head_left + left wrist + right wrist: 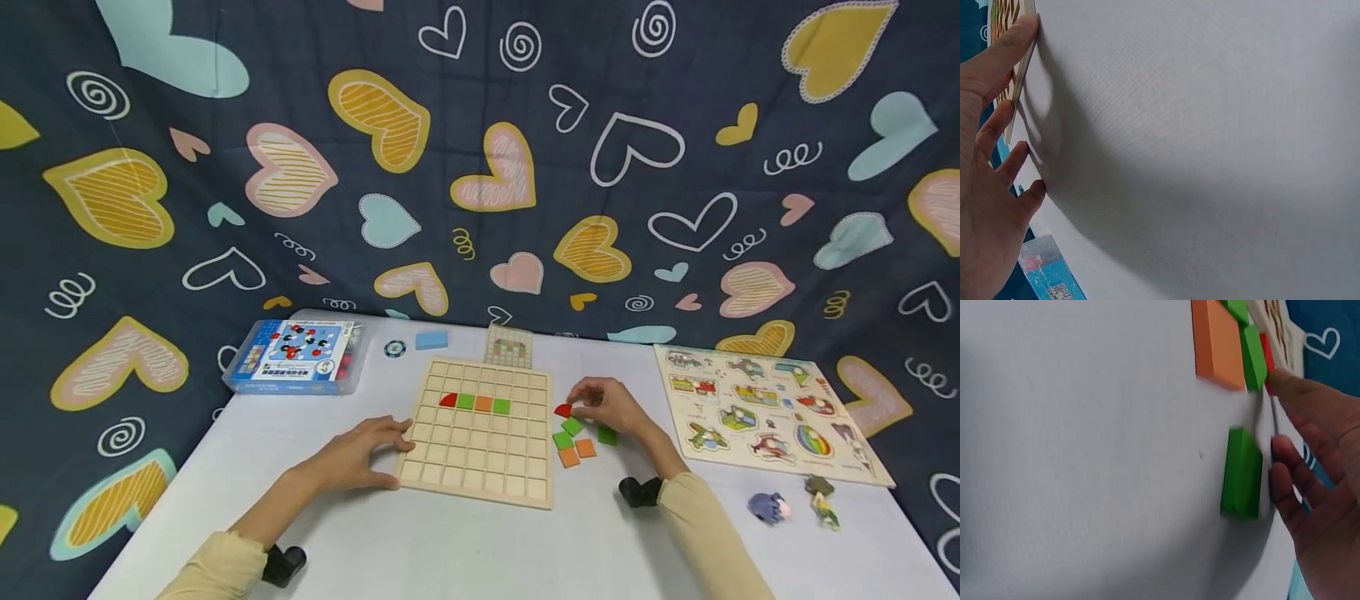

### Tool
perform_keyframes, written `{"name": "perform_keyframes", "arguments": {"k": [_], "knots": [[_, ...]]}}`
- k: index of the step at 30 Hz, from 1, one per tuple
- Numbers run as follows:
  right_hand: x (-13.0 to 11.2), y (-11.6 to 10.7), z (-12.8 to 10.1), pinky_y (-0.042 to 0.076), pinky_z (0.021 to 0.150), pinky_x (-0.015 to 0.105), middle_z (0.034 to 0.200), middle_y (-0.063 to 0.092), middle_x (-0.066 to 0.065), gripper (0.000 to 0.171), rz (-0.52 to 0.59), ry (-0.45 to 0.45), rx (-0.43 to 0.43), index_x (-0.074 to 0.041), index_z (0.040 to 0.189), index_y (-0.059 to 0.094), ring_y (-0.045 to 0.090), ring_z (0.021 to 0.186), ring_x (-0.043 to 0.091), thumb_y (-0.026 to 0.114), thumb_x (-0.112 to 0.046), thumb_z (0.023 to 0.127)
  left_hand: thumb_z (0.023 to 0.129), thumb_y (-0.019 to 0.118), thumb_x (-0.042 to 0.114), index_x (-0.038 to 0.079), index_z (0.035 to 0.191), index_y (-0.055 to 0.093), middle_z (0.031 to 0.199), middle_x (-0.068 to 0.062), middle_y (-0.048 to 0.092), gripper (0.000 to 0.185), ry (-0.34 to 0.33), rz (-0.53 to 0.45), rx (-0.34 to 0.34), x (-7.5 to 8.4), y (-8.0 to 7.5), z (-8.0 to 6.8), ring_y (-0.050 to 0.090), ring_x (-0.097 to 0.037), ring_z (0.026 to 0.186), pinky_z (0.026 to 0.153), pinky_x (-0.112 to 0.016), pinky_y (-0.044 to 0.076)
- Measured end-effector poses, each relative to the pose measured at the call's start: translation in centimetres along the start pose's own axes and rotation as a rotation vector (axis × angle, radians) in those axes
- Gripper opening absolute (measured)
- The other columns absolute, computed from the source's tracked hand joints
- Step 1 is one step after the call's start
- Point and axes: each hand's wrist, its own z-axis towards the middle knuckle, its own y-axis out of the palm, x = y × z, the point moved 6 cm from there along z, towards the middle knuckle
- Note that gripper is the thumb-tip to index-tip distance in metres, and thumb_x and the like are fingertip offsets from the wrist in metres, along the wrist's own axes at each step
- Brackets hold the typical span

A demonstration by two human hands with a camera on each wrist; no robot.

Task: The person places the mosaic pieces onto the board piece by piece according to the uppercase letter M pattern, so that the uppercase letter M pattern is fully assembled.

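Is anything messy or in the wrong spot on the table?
A little. Two animal pieces lie loose on the table below the picture puzzle, not in it. Some colored tiles sit loose beside the grid board, near the right hand. Nothing looks spilled or broken.

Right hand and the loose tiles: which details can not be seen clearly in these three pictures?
- Head view: whether the right hand grips or only touches the red tile; too small.
- Right wrist view: red tile mostly hidden behind a green tile; the picture is blurred.
- Left wrist view: wooden grid board cut off by the edge; left hand covers it.
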Motion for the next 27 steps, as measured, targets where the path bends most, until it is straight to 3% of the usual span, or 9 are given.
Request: {"name": "perform_keyframes", "arguments": {"k": [4, 10, 18, 23, 27], "knots": [[-0.6, 0.3, 0.1, 0.043, 0.061, 0.023, 0.084, 0.068, 0.002, 0.017, 0.014, -0.014, 0.014, -0.006, 0.094, 0.071, 0.051, 0.070, 0.015, 0.078, -0.007, 0.079, 0.073, 0.081, 0.036, 0.023, 0.115, 0.067, 0.147, -0.007, 0.044, 0.046, 0.003, -0.008, 0.006, 0.0, 0.0, -0.1, 0.034, -0.040, 0.135, 0.097, -0.066, 0.037], [-0.5, 0.2, -0.1, 0.043, 0.063, 0.023, 0.081, 0.066, 0.002, 0.012, -0.058, 0.067, 0.115, -0.007, 0.089, 0.069, 0.050, 0.070, 0.016, 0.076, -0.006, 0.080, 0.074, 0.081, 0.037, 0.023, 0.115, 0.067, 0.147, -0.006, 0.044, 0.046, 0.001, -0.012, -0.002, 0.1, 0.0, -0.1, 0.034, -0.041, 0.135, 0.098, -0.065, 0.036], [-0.8, 0.6, -0.3, 0.041, 0.061, 0.026, 0.089, 0.070, 0.009, 0.020, -0.030, 0.080, 0.174, -0.003, 0.096, 0.068, 0.050, 0.070, 0.018, 0.078, -0.007, 0.078, 0.073, 0.081, 0.035, 0.022, 0.115, 0.067, 0.147, -0.007, 0.044, 0.046, 0.000, -0.011, 0.006, 0.0, -0.1, -0.3, 0.034, -0.041, 0.134, 0.098, -0.064, 0.037], [0.0, 0.0, -0.7, 0.042, 0.064, 0.028, 0.085, 0.068, 0.009, 0.027, -0.079, 0.198, 0.314, -0.001, 0.097, 0.066, 0.052, 0.072, 0.019, 0.081, -0.010, 0.076, 0.074, 0.081, 0.035, 0.022, 0.116, 0.066, 0.147, -0.007, 0.044, 0.046, 0.015, -0.012, 0.009, -0.1, 0.2, -0.2, 0.034, -0.041, 0.134, 0.097, -0.065, 0.038], [0.6, -0.3, -1.0, 0.039, 0.064, 0.029, 0.083, 0.064, 0.009, 0.028, -0.091, 0.200, 0.317, 0.002, 0.103, 0.069, 0.048, 0.071, 0.018, 0.078, -0.010, 0.079, 0.074, 0.081, 0.035, 0.023, 0.116, 0.066, 0.148, -0.006, 0.043, 0.047, 0.007, -0.012, 0.010, -0.1, 0.2, -0.1, 0.034, -0.039, 0.135, 0.098, -0.064, 0.037]]}}
